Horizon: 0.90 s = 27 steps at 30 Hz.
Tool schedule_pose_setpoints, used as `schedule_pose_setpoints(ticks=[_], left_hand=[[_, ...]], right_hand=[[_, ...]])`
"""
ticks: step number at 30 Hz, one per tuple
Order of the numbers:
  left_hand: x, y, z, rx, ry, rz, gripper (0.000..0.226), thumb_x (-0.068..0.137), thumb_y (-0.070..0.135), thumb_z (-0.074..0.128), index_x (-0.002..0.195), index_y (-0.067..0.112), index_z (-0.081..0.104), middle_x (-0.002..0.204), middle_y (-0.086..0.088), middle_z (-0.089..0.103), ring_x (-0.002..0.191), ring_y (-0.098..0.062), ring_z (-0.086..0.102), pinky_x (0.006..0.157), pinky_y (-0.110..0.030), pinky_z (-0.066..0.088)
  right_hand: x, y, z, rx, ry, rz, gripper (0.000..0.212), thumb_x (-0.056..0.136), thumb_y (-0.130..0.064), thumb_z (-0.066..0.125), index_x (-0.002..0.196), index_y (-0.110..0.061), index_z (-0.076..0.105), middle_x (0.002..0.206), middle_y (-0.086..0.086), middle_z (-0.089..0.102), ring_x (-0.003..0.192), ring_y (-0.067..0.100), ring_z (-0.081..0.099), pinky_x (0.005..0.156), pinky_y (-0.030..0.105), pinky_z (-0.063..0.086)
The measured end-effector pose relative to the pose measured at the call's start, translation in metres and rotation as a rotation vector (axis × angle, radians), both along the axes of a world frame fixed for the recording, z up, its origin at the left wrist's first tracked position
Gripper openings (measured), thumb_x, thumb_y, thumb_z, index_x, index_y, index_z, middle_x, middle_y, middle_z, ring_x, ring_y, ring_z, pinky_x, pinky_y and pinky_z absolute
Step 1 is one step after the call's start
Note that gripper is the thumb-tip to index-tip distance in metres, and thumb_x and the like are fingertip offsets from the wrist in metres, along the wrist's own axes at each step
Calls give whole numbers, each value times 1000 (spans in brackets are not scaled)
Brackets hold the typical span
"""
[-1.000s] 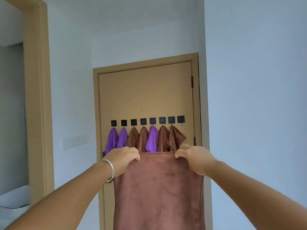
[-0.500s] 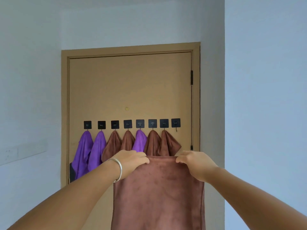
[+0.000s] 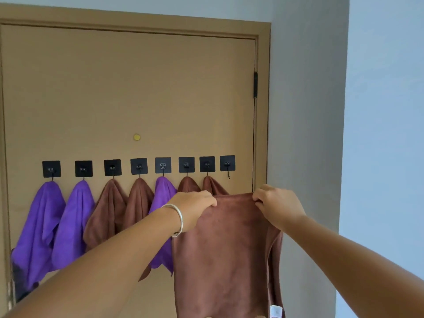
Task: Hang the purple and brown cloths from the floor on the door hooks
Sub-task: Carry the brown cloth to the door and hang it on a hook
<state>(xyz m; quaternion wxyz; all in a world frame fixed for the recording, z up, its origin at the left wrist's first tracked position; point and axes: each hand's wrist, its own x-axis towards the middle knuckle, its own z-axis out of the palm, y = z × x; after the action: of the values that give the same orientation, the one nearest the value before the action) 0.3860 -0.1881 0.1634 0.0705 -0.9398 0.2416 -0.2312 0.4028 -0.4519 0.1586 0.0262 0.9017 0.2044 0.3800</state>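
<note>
Below the bare end hook [image 3: 227, 165], brown cloth [image 3: 222, 253] hanging from its top edge, pinched in left grip [image 3: 195, 208] and right grip [image 3: 278, 206].

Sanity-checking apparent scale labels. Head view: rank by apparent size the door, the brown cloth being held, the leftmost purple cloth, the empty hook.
1. door
2. held brown cloth, though it is nearer the camera, so it looks inflated
3. leftmost purple cloth
4. empty hook, far right of the row
</note>
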Motion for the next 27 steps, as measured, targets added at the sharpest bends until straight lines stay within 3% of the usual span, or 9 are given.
schedule_pose_setpoints(ticks=[3,7,10,12,16,19,27], left_hand=[[41,-9,5,-16,-15,12,66,76,-10,47,126,33,45,122,12,45,97,-18,56,69,-30,40],[90,-19,9,-63,-24,86,67,79,-8,47,133,32,44,129,8,46,104,-19,56,81,-32,45],[120,-30,17,-16,-42,163,75,82,-5,51,143,36,34,135,6,44,112,-21,54,86,-34,45],[139,-39,23,49,-57,205,75,86,0,49,146,39,26,136,1,43,112,-23,52,78,-33,44],[171,-53,33,120,-82,274,72,85,6,51,145,37,26,127,-7,41,92,-26,54,52,-28,26],[194,-57,38,132,-83,327,69,83,7,55,143,31,31,120,-8,42,93,-27,56,57,-31,31],[234,-52,28,139,-84,327,55,92,17,51,143,29,31,121,-9,42,99,-26,52,65,-34,35]], right_hand=[[40,0,9,22,-21,-23,16,96,-17,46,95,-23,61,91,-4,57,73,20,57,60,32,49],[95,1,15,24,-56,-25,20,92,-9,50,98,-25,61,85,-5,51,68,19,53,51,27,33],[132,1,20,17,-58,29,31,91,-5,50,111,-25,62,93,-1,55,72,20,54,57,28,43],[154,3,24,29,-48,53,38,89,-3,49,116,-26,63,93,1,53,72,20,53,60,30,47],[196,9,26,43,-15,61,35,92,-7,46,119,-24,61,90,0,45,72,18,48,60,30,47],[225,12,28,31,-25,60,33,93,-8,45,119,-22,60,89,-2,43,72,14,44,58,27,40],[266,24,18,132,19,68,22,95,-14,45,114,-17,55,98,2,50,79,15,48,63,30,43]])
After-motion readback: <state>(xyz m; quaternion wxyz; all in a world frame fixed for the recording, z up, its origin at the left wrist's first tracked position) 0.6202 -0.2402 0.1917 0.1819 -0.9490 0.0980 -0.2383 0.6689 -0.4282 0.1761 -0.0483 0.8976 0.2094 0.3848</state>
